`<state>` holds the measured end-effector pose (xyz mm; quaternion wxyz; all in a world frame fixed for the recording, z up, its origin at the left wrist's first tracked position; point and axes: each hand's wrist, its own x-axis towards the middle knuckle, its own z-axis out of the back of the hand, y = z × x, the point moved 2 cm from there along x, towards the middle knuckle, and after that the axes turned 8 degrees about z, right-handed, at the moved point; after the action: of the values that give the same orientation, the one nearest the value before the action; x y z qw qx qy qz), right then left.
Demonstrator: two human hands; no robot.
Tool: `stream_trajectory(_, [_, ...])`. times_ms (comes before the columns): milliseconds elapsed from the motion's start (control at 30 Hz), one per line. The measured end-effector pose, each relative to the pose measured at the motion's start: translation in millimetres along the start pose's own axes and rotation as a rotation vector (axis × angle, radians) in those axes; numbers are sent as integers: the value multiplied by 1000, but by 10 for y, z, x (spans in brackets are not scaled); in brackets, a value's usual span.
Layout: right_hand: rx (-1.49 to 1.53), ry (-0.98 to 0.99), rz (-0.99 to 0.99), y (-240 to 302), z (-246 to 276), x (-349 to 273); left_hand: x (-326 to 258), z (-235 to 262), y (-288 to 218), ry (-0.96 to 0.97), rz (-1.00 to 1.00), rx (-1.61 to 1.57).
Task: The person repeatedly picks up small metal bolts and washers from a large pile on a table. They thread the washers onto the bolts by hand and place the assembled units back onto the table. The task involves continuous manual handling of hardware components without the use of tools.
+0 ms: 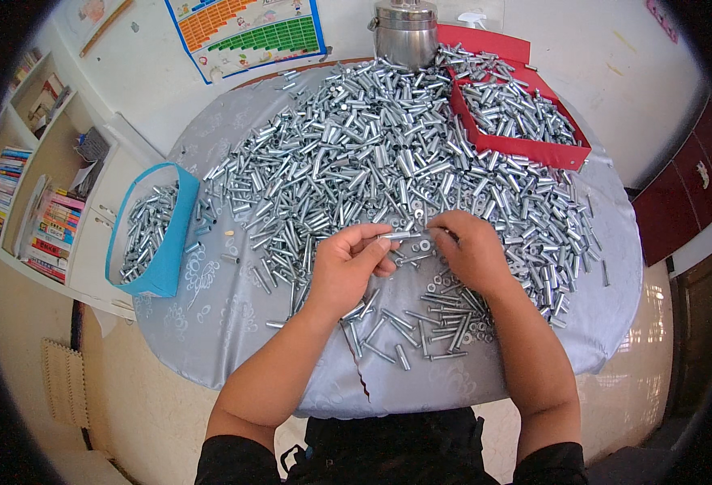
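Note:
My left hand [346, 263] is closed in a pinch on a silver expansion bolt [399, 235], which points to the right over the near part of the pile. Just beyond its right end, my right hand [471, 249] has its fingers pressed together. Whatever they grip is too small or too hidden to make out. Below both hands lie loose bolts [445, 319], with small washers and nuts among them. A large heap of metal bolts and sleeves [356, 137] spreads over the table beyond my hands.
A blue box [162, 279] of metal parts stands at the left. At the back right is a red box [534, 149] filled with similar parts. Behind the heap stands a steel pot [405, 36]. A silver-grey cloth [186, 339] covers the round table. Bookshelves [49, 186] line the left.

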<state>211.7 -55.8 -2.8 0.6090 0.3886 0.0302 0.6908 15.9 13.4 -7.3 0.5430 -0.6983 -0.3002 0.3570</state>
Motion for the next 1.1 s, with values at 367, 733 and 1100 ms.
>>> stream_trajectory(367, [812,27,-430,80,36,-47,3,-22,22,20,17,-22])
stream_trajectory(733, [935,17,-405,133,-1,-54,-4,-33,26,29,15,-25])
stream_trajectory(1100, [768,100,-332,151,-8,-66,-6,-39,17,73,48,-5])
